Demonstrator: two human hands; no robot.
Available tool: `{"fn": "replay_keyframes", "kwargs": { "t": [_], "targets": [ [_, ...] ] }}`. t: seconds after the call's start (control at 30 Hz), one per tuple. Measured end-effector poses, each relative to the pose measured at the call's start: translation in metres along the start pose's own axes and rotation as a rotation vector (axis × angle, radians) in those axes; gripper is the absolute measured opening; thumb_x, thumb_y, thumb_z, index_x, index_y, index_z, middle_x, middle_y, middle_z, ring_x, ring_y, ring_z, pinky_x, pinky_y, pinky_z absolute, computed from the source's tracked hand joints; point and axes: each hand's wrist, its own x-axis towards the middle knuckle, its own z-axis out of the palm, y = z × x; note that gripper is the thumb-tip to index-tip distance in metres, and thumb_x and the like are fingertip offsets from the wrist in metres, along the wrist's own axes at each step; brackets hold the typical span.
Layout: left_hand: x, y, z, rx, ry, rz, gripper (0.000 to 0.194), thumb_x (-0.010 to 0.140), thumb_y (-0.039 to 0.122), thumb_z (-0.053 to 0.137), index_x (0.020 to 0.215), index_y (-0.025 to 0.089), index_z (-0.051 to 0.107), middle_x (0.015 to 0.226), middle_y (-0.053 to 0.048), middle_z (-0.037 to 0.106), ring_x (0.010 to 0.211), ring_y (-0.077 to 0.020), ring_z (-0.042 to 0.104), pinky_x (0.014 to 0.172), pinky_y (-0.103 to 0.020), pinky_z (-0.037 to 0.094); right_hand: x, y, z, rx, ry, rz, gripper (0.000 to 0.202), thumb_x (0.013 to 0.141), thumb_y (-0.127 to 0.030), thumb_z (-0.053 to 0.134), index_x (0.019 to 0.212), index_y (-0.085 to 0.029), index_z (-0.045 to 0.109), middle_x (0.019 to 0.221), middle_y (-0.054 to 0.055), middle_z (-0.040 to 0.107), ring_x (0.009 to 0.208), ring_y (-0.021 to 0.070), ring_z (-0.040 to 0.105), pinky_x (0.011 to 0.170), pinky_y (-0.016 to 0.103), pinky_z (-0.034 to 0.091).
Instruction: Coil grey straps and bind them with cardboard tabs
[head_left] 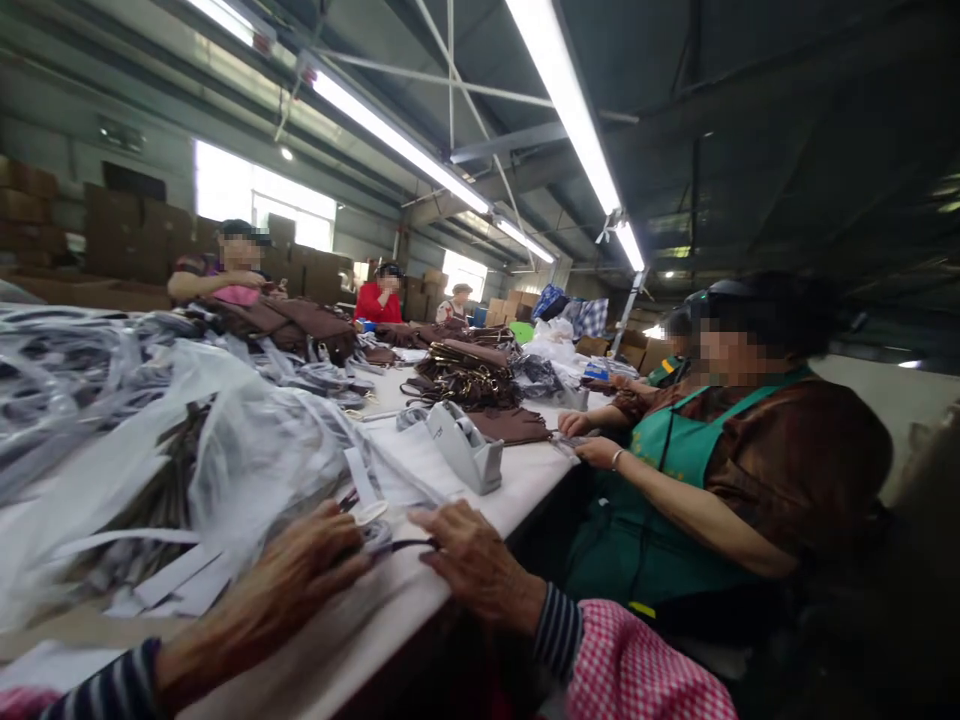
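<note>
My left hand [304, 565] rests on the white table [525, 475] near its front edge, fingers curled around a small pale piece with a thin dark cord [397, 546]. My right hand [469, 560] lies flat beside it, its fingertips touching the other end of the cord. What exactly the fingers pinch is blurred. White paper strips [360, 470] lie just beyond the hands.
A grey tape dispenser [465, 445] stands behind my hands. Clear plastic bags [225, 440] with dark items pile up at left. Brown bags [465, 375] are heaped farther along. A person in a green apron [675, 480] works at right; other people sit at the far side.
</note>
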Motion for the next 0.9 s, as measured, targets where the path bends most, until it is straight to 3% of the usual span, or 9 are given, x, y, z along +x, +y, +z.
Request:
{"fn": "replay_keyframes", "kwargs": {
  "t": [0.1, 0.23, 0.33, 0.47, 0.63, 0.77, 0.9],
  "targets": [
    [0.016, 0.018, -0.024, -0.340, -0.142, -0.298, 0.047, 0.087, 0.063, 0.063, 0.073, 0.020, 0.071, 0.069, 0.000, 0.063, 0.065, -0.0189, 0.055, 0.060, -0.029, 0.038, -0.011, 0.016, -0.028, 0.281, 0.199, 0.189, 0.039, 0.102, -0.027, 0.055, 0.141, -0.023, 0.054, 0.128, 0.009, 0.064, 0.120, 0.0235, 0.057, 0.102, 0.041, 0.048],
    [0.036, 0.039, -0.040, -0.592, -0.095, -0.452, 0.044, 0.081, 0.058, 0.071, 0.066, 0.017, 0.067, 0.059, 0.002, 0.055, 0.057, -0.0147, 0.046, 0.058, -0.028, 0.028, -0.027, 0.028, -0.044, 0.486, 0.321, 0.427, 0.035, 0.097, -0.033, 0.058, 0.129, -0.021, 0.064, 0.116, 0.008, 0.067, 0.100, 0.0204, 0.064, 0.073, 0.030, 0.052],
    [0.052, 0.054, -0.044, -0.624, -0.010, -0.440, 0.043, 0.077, 0.056, 0.075, 0.061, 0.017, 0.064, 0.058, 0.002, 0.055, 0.055, -0.0140, 0.043, 0.057, -0.028, 0.027, -0.036, 0.022, -0.040, 0.524, 0.283, 0.465, 0.024, 0.095, -0.031, 0.060, 0.111, -0.019, 0.073, 0.103, 0.006, 0.070, 0.090, 0.0189, 0.065, 0.071, 0.029, 0.050],
    [0.072, 0.067, -0.053, -0.659, 0.133, -0.398, 0.040, 0.070, 0.051, 0.079, 0.054, 0.017, 0.064, 0.052, 0.002, 0.054, 0.052, -0.0134, 0.041, 0.054, -0.028, 0.027, -0.052, 0.007, -0.031, 0.570, 0.165, 0.402, 0.017, 0.094, -0.022, 0.062, 0.093, -0.019, 0.078, 0.092, 0.004, 0.071, 0.090, 0.0185, 0.066, 0.081, 0.030, 0.049],
    [0.080, 0.066, -0.090, -0.792, 0.339, -0.363, 0.032, 0.063, 0.044, 0.084, 0.060, 0.016, 0.069, 0.062, -0.001, 0.064, 0.058, -0.0154, 0.048, 0.055, -0.029, 0.033, -0.068, -0.002, -0.039, 0.546, 0.006, 0.355, 0.018, 0.095, -0.018, 0.062, 0.089, -0.021, 0.078, 0.087, 0.002, 0.070, 0.082, 0.0168, 0.065, 0.077, 0.029, 0.048],
    [0.081, 0.057, -0.122, -0.851, 0.553, -0.363, 0.028, 0.058, 0.038, 0.085, 0.070, 0.015, 0.073, 0.070, -0.001, 0.068, 0.065, -0.0155, 0.052, 0.061, -0.029, 0.038, -0.034, -0.012, -0.042, 0.488, 0.028, 0.309, 0.019, 0.097, -0.020, 0.060, 0.090, -0.021, 0.077, 0.085, 0.003, 0.070, 0.085, 0.0189, 0.066, 0.078, 0.030, 0.048],
    [0.082, 0.050, -0.134, -0.887, 0.684, -0.385, 0.032, 0.053, 0.036, 0.087, 0.070, 0.014, 0.072, 0.073, -0.001, 0.069, 0.066, -0.0145, 0.053, 0.062, -0.028, 0.038, 0.037, -0.056, -0.013, 0.432, -0.032, 0.072, 0.015, 0.101, -0.026, 0.062, 0.098, -0.021, 0.075, 0.096, 0.003, 0.072, 0.087, 0.0173, 0.067, 0.081, 0.030, 0.050]
  ]
}}
